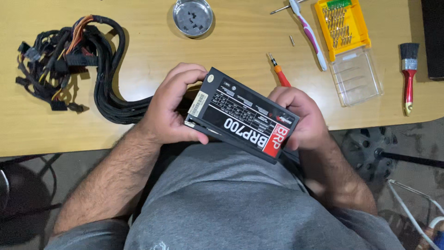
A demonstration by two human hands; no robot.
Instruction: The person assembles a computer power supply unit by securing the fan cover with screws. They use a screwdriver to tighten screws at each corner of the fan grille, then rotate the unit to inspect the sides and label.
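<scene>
Right now you hold the black power supply box (pixel 240 115) over your lap at the near edge of the wooden table (pixel 138 51), tilted, label side up. Your left hand (pixel 171 109) is closed around its left end, thumb under the near edge and fingers curled over the far corner; your right hand (pixel 296 115) is wrapped shut around the right end. Judge it as a rigid metal case, fairly heavy for its size, with smooth painted faces that could slip, so grip by the ends and edges as you do. Its thick black sleeved cable bundle (pixel 111 99) trails left onto the table and will drag on any turn.

On the top face sits a black rectangular label with a white table, a red block at the right end, and a small white sticker at the left corner.

Farther off lie an orange screwdriver (pixel 280 74), a toothbrush (pixel 309 34), a yellow bit case (pixel 342 25) with clear lid, a red-handled brush (pixel 408 76) and a round metal dish (pixel 192 17).
</scene>
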